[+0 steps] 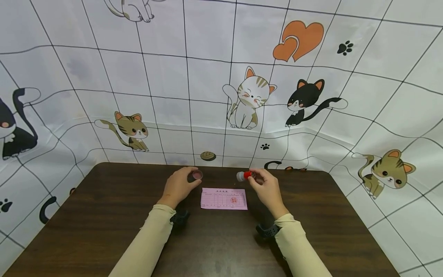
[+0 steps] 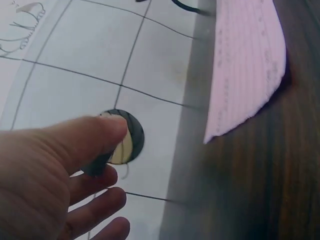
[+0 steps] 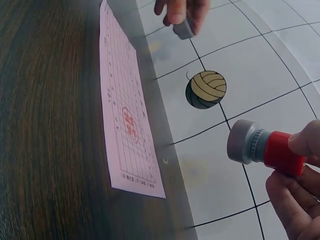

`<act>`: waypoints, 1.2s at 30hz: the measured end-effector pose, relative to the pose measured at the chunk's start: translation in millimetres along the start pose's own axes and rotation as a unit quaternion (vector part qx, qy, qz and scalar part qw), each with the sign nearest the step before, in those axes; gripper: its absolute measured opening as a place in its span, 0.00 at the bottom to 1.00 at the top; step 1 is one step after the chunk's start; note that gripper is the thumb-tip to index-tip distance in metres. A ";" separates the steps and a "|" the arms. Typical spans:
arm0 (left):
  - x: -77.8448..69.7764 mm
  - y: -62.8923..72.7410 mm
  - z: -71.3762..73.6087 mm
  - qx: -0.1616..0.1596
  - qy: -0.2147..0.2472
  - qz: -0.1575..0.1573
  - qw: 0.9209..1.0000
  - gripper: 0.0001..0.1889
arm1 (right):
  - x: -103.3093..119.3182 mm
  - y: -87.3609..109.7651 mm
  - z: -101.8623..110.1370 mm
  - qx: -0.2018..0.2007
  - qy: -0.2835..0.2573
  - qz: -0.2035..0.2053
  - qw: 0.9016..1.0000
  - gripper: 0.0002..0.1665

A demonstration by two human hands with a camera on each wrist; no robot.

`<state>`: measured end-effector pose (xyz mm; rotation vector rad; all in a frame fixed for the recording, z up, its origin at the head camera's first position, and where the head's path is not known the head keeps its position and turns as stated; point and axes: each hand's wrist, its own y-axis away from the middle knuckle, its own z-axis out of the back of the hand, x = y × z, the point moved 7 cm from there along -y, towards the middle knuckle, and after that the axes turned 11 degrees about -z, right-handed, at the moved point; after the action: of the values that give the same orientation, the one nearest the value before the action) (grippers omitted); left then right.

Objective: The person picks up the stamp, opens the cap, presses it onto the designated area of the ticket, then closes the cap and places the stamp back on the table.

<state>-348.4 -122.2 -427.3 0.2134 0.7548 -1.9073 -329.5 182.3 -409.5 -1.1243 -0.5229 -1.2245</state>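
My left hand (image 1: 179,185) pinches a small round cap (image 1: 197,174) between thumb and fingers above the table's far side; its open face shows in the head view. In the left wrist view the thumb hides most of this cap (image 2: 96,165). My right hand (image 1: 267,189) holds a rubber stamp by its red body (image 3: 283,152), with the grey round end (image 3: 242,141) pointing left. Between the hands, a pink printed slip (image 1: 218,200) lies on the table. A red round stamp mark (image 3: 129,125) shows on its right part.
The dark wooden table (image 1: 207,238) ends at a white sheet (image 1: 204,115) with grid lines and printed cats, which hangs behind and at both sides. Dark straps (image 1: 268,231) circle both wrists.
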 end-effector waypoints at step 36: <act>-72.4 -2.5 11.3 0.081 -0.020 -0.124 0.989 0.28 | 32.0 9.2 -10.4 0.010 -0.030 0.047 0.998 0.15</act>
<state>-315.5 -73.2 -383.8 0.1880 0.6228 -2.2054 -313.3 157.6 -390.8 -1.1584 -0.5223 -1.1047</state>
